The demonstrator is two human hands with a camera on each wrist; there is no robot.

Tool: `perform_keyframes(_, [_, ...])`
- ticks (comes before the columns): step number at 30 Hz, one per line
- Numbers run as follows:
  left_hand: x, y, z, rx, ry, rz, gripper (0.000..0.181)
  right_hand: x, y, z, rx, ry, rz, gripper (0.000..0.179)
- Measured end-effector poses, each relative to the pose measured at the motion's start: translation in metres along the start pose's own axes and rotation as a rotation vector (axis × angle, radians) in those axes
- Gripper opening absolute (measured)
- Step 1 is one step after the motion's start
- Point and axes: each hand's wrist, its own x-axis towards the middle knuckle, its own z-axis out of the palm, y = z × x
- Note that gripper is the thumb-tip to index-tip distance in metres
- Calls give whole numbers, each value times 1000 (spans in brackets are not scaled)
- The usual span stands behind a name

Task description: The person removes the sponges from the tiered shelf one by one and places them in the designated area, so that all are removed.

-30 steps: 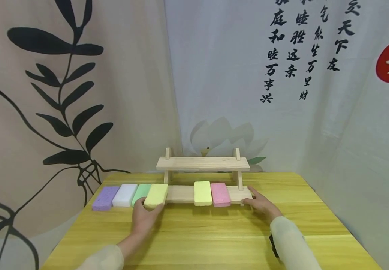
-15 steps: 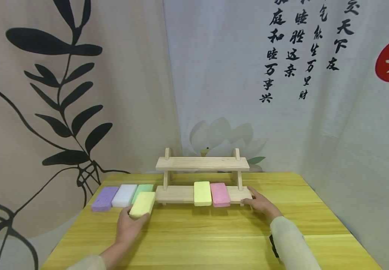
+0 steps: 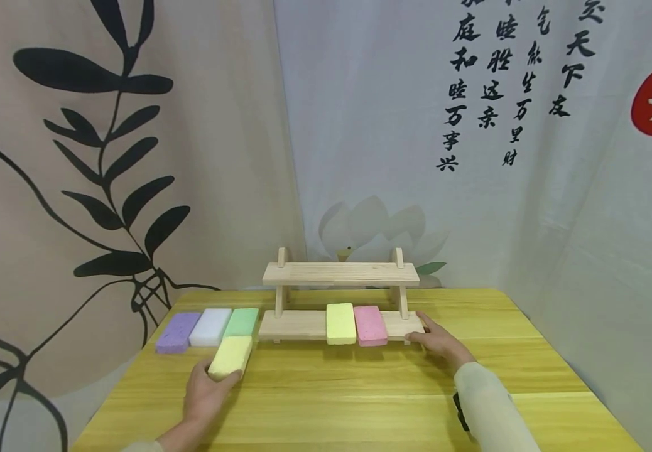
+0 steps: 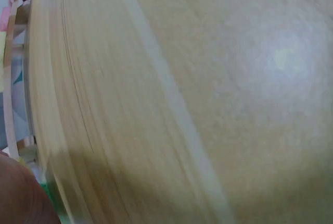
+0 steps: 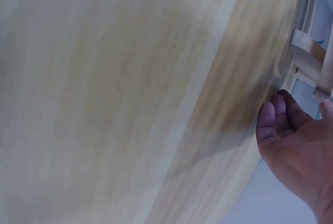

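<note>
Thumb and fingers of my left hand [image 3: 204,394] grip a pale yellow sponge [image 3: 231,356] by its sides, just in front of the green sponge [image 3: 241,321] in the head view. Whether that sponge touches the table is unclear. My right hand [image 3: 441,344] holds the right end of a two-tier wooden rack [image 3: 296,324] at its lower shelf, thumb in front. Another yellow sponge [image 3: 340,324] and a pink sponge [image 3: 370,326] lie side by side on this shelf. The left wrist view shows only a bit of hand [image 4: 23,195]; the held sponge is mostly hidden there.
To the left of the rack, a white sponge [image 3: 210,327] and a purple sponge [image 3: 178,333] lie in line with the green one. The upper shelf [image 3: 340,273] is bare wood. Printed cloth [image 3: 235,157] hangs behind the wooden table [image 3: 354,408].
My left hand has drawn the pale yellow sponge leftward and toward me, away from the rack's left end, uncovering more of the green sponge. The right hand and rack stay put.
</note>
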Motion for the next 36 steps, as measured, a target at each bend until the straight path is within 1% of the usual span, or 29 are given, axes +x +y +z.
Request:
perform_keyframes(6, [0, -4, 1, 83, 27, -11, 79, -1, -1, 0, 2, -2, -3, 90])
perform_keyframes(9, [0, -5, 1, 120, 30, -15, 79, -1, -1, 0, 4, -1, -3, 90])
perform_keyframes(12, [0, -5, 1, 150, 13, -24, 86, -2, -2, 0, 4, 0, -2, 90])
perform_keyframes(16, [0, -1, -1, 159, -5, -33, 97, -3, -3, -1, 2, 1, -3, 91])
perform_keyframes(22, [2, 7, -3, 144, 9, -27, 95, -2, -2, -1, 4, -2, -1, 91])
perform_keyframes(27, [6, 17, -2, 99, 3, 5, 94, -2, -1, -1, -2, -3, 1, 90])
perform_keyframes(32, [12, 26, 3, 53, -10, 23, 93, -1, 1, -1, -4, 5, 6, 90])
perform_keyframes(36, [14, 38, 11, -6, -15, 38, 86, 0, 1, 0, -10, 5, 7, 91])
